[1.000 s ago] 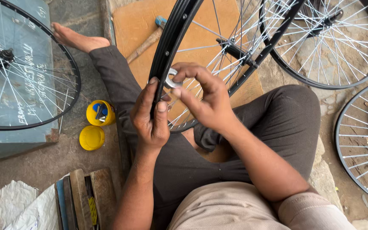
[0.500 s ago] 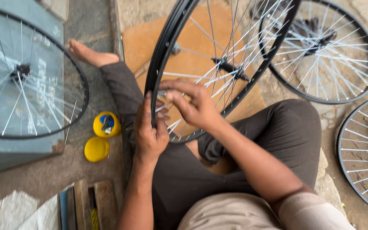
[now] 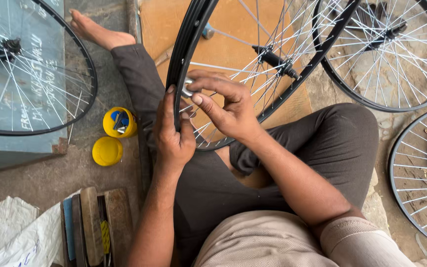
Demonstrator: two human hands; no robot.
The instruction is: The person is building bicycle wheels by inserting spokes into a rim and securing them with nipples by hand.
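A black bicycle wheel rim [image 3: 190, 39] with silver spokes and a hub [image 3: 275, 60] stands upright over my lap. My left hand [image 3: 171, 131] grips the rim's near edge, thumb and fingers wrapped around it. My right hand [image 3: 223, 104] sits just inside the rim, fingertips pinched on a small silver tool [image 3: 188, 89] pressed against the rim where a spoke meets it. My legs are crossed under the wheel, in dark trousers.
An open yellow pot [image 3: 118, 122] with small parts and its yellow lid [image 3: 107, 151] sit on the ground at left. Other spoked wheels lie at far left [image 3: 30, 69], upper right [image 3: 386, 54] and right edge [image 3: 421, 173]. Wooden blocks and tools [image 3: 92, 227] lie lower left.
The view has shifted slightly. The wheel has tilted a little and both hands stay at the same rim spot, the right fingers working the small silver tool.
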